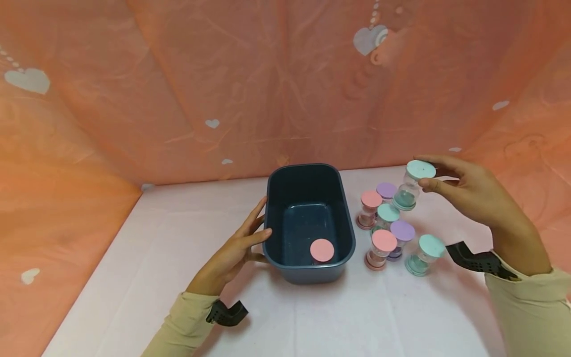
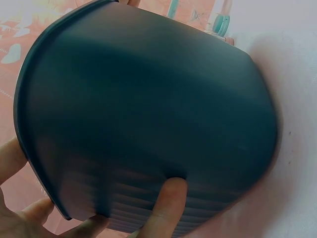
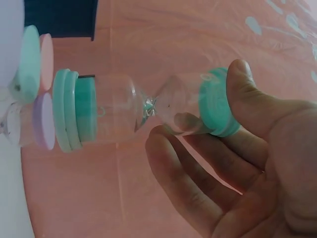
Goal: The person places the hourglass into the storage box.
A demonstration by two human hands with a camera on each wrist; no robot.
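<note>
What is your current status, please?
Right grip holding clear, teal-capped hourglass aloft. Left grip touching dark blue rectangular bin. Clear, pink-capped hourglass standing between, possibly obstructing.

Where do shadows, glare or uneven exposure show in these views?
Head: soft shadows on the white table beside the dark blue rectangular bin; left wrist: bin wall dark, upper right washed out; right wrist: bright glint at the neck of the clear, teal-capped hourglass.

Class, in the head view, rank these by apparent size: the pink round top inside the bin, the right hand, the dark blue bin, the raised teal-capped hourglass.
1. Dark blue bin
2. Right hand
3. Raised teal-capped hourglass
4. Pink round top
</note>
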